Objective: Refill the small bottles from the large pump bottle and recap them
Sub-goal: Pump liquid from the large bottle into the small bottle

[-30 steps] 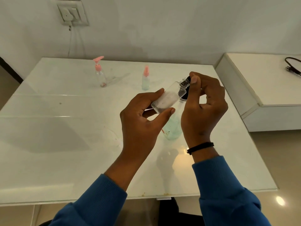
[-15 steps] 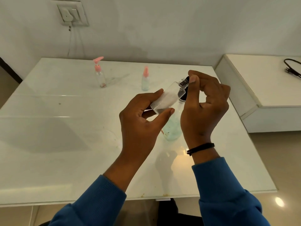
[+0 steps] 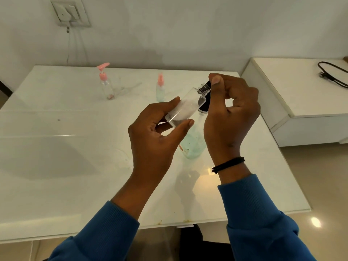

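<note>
Bottles first: the large pump bottle [image 3: 194,146] stands on the table [image 3: 56,166] below your hands. Your left hand [image 3: 158,136] grips the small clear bottle [image 3: 184,108] by its base, long axis tilted up-right, neck toward your right hand [image 3: 229,110], whose fingers pinch a dark cap [image 3: 207,86] right at that threaded neck.

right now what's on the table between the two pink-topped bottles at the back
Nothing: head view shows bare table between the pump bottle and the spray bottle.
</note>
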Demonstrator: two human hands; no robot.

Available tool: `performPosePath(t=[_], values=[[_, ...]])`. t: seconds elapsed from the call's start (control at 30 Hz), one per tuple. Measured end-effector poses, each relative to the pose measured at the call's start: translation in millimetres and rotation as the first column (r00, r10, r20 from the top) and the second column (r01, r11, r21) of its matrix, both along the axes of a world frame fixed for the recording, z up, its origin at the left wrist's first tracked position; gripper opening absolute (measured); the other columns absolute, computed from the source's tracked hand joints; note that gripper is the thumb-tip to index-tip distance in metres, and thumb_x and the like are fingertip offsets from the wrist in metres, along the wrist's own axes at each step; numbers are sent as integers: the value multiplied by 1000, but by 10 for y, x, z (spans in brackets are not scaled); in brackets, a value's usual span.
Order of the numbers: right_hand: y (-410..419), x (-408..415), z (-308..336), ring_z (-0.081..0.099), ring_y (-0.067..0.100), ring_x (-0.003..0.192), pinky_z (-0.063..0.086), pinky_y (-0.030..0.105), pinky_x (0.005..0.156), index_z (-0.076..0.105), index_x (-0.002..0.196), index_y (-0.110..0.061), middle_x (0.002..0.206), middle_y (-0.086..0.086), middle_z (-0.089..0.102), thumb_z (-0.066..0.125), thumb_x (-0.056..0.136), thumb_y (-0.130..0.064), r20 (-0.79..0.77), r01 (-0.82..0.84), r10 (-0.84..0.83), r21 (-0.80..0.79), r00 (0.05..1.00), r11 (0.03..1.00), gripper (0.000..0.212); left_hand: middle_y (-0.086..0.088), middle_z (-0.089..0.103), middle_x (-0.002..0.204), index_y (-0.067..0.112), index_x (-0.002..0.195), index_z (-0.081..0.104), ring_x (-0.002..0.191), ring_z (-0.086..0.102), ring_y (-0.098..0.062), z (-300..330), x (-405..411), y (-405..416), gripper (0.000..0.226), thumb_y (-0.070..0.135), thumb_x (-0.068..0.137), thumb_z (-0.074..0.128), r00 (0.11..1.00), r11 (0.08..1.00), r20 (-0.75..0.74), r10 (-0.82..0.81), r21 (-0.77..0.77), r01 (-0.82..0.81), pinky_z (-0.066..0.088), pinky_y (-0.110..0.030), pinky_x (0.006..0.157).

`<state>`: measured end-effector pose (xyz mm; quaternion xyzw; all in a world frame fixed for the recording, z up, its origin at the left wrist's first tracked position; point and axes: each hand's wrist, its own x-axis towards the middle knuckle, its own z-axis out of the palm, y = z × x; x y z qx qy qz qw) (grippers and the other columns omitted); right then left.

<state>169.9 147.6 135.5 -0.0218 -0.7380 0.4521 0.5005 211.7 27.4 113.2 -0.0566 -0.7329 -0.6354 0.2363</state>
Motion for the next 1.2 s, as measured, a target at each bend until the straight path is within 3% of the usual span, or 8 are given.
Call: performPosePath(t=[0.23,0.47,0.57,0.8,0.93,1.0,1.2], values=[[-20,4,-104,54,-6,81,45,25,70,75,93,-12,93,-15,67,60,98,-17,-13,-18,18,-19,1000,1000,17,6,69,119,15,122,68,108,67,-3,-25,17,-6,48,32,80,81,1000,1000,9,14,-22,-14,55,-11,81],[-37,14,-52,57,3,80,42,19,71,75,93,-11,91,-7,72,60,98,-17,-22,1,-1,-8,1000,1000,17,3,70,119,14,123,68,109,67,-7,-18,-1,-15,46,24,81,83,1000,1000,-1,11,-13,-11,55,-12,82],[-68,36,-130,61,9,84,46,25,72,74,94,-14,96,-5,73,60,99,-15,-30,-23,23,-13,999,1000,15,0,71,120,12,122,69,109,68,-9,-33,3,-28,47,24,80,84,1000,1000,-3,13,-27,-13,56,-13,82],[-38,14,-15,53,-5,78,44,22,70,75,91,-13,90,-14,67,60,98,-17,-38,7,-6,13,999,1000,17,1,70,122,13,123,68,111,67,-9,-15,-13,-19,46,23,81,84,1000,1000,2,6,-4,-5,55,-13,83],[-71,29,-109,60,9,83,49,37,69,69,93,-24,96,-12,69,59,99,-16,-32,-7,7,5,999,1000,14,1,70,120,11,122,69,112,65,-7,-33,-7,-16,47,26,80,83,1000,999,-14,14,-40,-15,54,-10,82],[-72,35,-106,62,17,83,49,36,72,65,95,-29,97,-10,71,59,99,-17,-25,-6,6,2,1000,1000,14,2,69,120,11,122,69,112,65,-6,-35,-4,-14,47,27,80,83,1000,999,-10,10,-37,-10,54,-11,82],[-47,27,-4,52,-2,79,45,25,67,69,93,-26,91,-16,67,60,98,-17,-39,10,-10,3,999,1000,13,1,70,121,16,122,67,110,67,-7,-13,-6,-13,46,25,80,83,1000,1000,3,-2,-4,2,55,-13,82]])
